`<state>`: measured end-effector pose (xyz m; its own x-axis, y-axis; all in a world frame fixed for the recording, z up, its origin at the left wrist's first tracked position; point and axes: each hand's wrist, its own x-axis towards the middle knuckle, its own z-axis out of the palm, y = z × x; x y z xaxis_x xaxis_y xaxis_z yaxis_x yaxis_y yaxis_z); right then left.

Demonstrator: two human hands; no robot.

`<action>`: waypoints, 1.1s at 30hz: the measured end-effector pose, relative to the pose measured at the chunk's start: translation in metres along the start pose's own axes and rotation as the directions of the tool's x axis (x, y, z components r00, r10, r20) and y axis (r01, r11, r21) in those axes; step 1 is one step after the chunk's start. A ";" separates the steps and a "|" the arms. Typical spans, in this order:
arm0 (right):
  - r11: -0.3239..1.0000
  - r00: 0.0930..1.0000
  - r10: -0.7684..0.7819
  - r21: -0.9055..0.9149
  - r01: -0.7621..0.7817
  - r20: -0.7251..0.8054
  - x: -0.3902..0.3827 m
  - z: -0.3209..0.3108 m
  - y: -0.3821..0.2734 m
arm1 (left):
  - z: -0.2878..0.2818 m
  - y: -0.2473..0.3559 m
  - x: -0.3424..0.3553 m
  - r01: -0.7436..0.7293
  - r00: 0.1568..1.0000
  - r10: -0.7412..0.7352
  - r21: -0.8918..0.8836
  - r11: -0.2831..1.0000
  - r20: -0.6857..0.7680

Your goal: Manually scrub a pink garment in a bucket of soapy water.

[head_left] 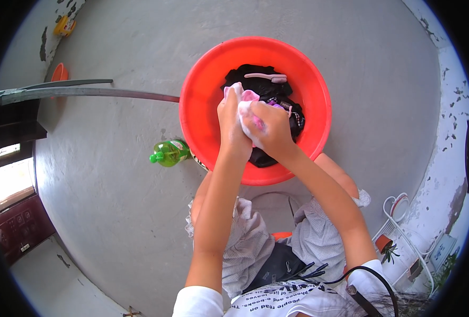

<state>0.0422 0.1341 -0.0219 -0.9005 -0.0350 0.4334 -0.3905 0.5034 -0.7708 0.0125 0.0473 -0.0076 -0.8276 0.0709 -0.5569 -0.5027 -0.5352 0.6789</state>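
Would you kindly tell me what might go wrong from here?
The foamy pink cloth could slip from the left hand and right hand. The pale pink handled brush, lying on crumpled black fabric in the round red plastic basin, might get buried. The green plastic bottle, close beside the basin, might be knocked.

Inside the tub (205, 100), at centre, a hand could pass between the left hand (233, 121) and the left wall. Below the right hand (271, 127), black clothes (261, 157) fill the way; a brush (266, 77) lies above. Floor (377, 105) at right gives passage. At left, a pole (113, 93) and bottle (170, 153) obstruct; a rack (403, 238) bars lower right.
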 end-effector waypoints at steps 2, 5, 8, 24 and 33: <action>0.967 0.969 0.214 0.167 -0.192 -0.121 0.004 0.003 0.002 | 0.001 -0.003 0.000 0.015 0.999 -0.016 0.022 1.000 0.034; 0.882 0.913 0.402 0.297 -0.366 -0.070 0.013 -0.002 0.012 | -0.001 -0.015 0.001 -0.075 0.989 0.071 0.029 0.997 0.130; 0.814 0.880 0.466 0.432 -0.389 -0.087 0.014 -0.006 0.033 | 0.019 -0.019 -0.006 -0.040 0.995 0.037 0.028 0.999 0.090; 0.872 0.896 0.432 0.300 -0.386 -0.102 0.015 -0.007 0.015 | 0.008 -0.013 -0.001 -0.089 0.987 0.069 0.136 0.987 0.145; 0.992 0.992 0.098 0.082 -0.091 -0.080 0.005 0.001 0.010 | 0.005 -0.001 0.003 -0.030 0.999 0.029 0.026 0.999 0.035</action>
<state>0.0341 0.1382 -0.0275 -0.9162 0.0839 0.3919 -0.3209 0.4321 -0.8428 0.0092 0.0520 -0.0075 -0.8500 0.0848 -0.5199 -0.4841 -0.5149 0.7075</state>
